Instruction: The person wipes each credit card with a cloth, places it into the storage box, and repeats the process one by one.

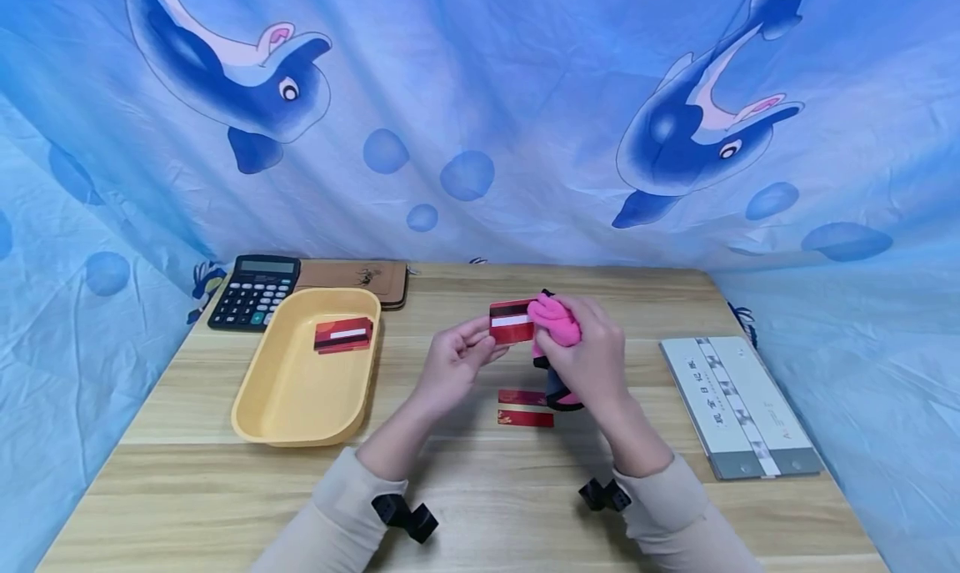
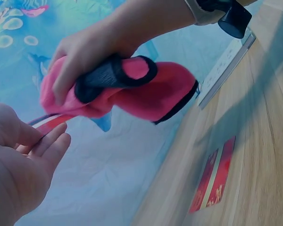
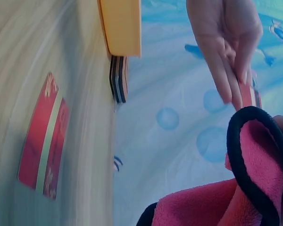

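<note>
Between thumb and fingers my left hand [image 1: 452, 358] pinches a red card [image 1: 512, 333] by its left edge, above the table. The card's dark stripe and white strip face the head camera. My right hand [image 1: 596, 352] grips a bunched pink cloth [image 1: 555, 319] with black edging against the card's right end, covering that end. A loose fold of the cloth [image 2: 155, 92] hangs below the right hand. Another red card with a pale band [image 3: 45, 136] lies flat on the table beneath the hands, partly covered by the cloth in the head view.
At left stands a yellow tray [image 1: 281, 423] with a small pile of red cards [image 1: 343, 336] inside. A calculator [image 1: 255, 292] and a brown wallet or notebook [image 1: 356, 279] lie behind it. A white and grey booklet [image 1: 738, 406] rests at right. Blue curtain surrounds the table.
</note>
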`<state>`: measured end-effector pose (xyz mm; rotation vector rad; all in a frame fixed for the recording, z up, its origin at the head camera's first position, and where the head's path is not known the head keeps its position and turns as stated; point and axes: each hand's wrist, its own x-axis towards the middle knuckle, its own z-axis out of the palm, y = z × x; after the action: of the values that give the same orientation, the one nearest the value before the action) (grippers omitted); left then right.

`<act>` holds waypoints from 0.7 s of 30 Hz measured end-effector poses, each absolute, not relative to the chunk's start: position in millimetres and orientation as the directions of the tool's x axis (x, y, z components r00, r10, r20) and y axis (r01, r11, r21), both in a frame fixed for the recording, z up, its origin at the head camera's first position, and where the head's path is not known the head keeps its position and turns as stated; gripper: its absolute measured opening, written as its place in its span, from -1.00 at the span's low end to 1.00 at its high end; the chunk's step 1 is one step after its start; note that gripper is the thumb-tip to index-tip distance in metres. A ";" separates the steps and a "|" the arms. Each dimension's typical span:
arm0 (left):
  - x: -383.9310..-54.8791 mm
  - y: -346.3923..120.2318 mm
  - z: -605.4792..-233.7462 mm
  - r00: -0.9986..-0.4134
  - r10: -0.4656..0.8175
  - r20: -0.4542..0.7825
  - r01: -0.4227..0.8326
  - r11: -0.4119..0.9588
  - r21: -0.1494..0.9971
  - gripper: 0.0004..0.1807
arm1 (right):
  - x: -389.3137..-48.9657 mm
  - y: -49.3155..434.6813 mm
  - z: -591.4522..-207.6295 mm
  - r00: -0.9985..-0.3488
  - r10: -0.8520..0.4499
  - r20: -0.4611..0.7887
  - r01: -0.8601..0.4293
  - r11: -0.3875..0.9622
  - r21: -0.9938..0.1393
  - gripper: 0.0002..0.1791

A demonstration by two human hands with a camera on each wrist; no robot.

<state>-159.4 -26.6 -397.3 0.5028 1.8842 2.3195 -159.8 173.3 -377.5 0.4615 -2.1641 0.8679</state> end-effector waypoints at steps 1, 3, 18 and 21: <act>-159.4 -28.0 -397.4 -0.941 0.286 0.179 0.116 -0.224 0.968 -0.62 | -160.5 176.2 -377.8 -0.659 -0.044 0.751 -0.549 0.710 -0.441 -0.63; -159.7 -30.4 -397.6 -0.951 0.267 0.153 0.091 -0.232 0.969 -0.61 | -162.0 181.7 -378.2 -0.663 -0.028 0.748 -0.536 0.715 -0.448 -0.63; -171.8 -53.8 -401.3 -0.998 -0.017 -0.053 -0.047 -0.278 0.959 -0.65 | -166.9 210.3 -390.4 -0.693 0.065 0.718 -0.467 0.718 -0.516 -0.62; -174.1 -60.6 -402.9 -0.997 -0.067 -0.046 -0.026 -0.266 0.964 -0.68 | -167.3 213.6 -391.5 -0.696 0.070 0.715 -0.465 0.714 -0.523 -0.61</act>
<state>-174.1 -60.6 -402.9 -0.1217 1.9189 2.5168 -167.3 213.6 -391.5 0.2991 -2.1726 0.9212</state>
